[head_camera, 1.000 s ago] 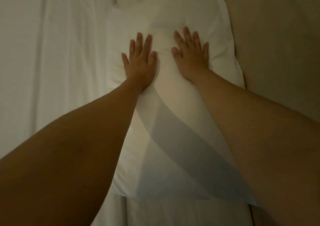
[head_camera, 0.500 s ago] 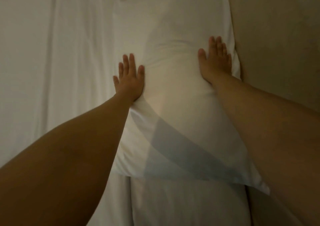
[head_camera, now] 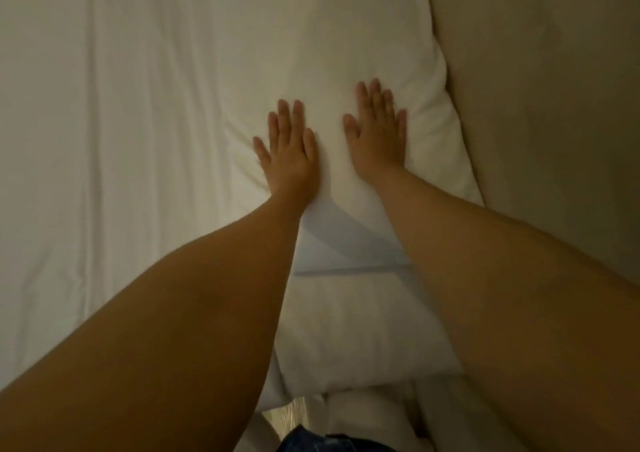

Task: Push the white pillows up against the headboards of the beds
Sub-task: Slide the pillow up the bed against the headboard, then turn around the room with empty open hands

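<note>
A white pillow point(head_camera: 346, 53) lies lengthwise along the beige padded headboard point(head_camera: 540, 105) on the right, its right edge touching the headboard. My left hand point(head_camera: 289, 150) rests flat on the pillow's left part, fingers spread. My right hand point(head_camera: 377, 136) presses flat on the pillow a little closer to the headboard, fingers apart. Neither hand grips the fabric. A second white pillow point(head_camera: 353, 330) lies nearer to me, partly hidden under both forearms.
White bed sheet point(head_camera: 104, 139) with long creases covers the left side. At the bottom edge are rumpled white bedding point(head_camera: 367, 413) and a bit of blue denim point(head_camera: 311, 443).
Both hands came together from the pillow's sides to its middle. The view shifted, so the nearer pillow and the bed's end now show at the bottom.
</note>
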